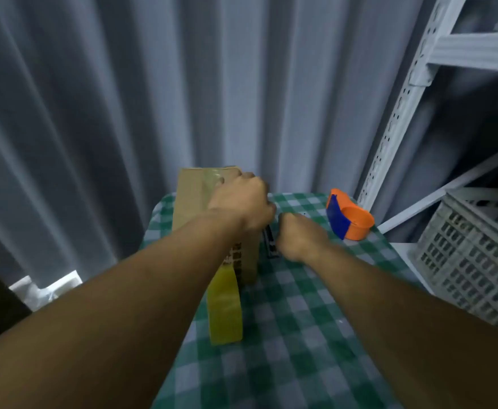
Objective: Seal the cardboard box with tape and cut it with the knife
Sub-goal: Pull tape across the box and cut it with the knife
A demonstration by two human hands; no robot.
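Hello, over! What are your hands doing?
Left hand pressing on the taped box. Right hand fisted beside it, knife unclear. Tape roll in front. Nothing blocking.

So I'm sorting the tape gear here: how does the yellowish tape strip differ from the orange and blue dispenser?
The tape strip is translucent yellow and flat, running from the cardboard box down onto the table; the dispenser is opaque orange and blue, rounded, and rigid-looking. The strip is stuck to the box; the dispenser sits apart, untouched. Both rest on the checked tablecloth.

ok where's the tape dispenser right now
In the head view the orange and blue tape dispenser sits on the checked table at its far right corner, just right of the right hand, untouched.
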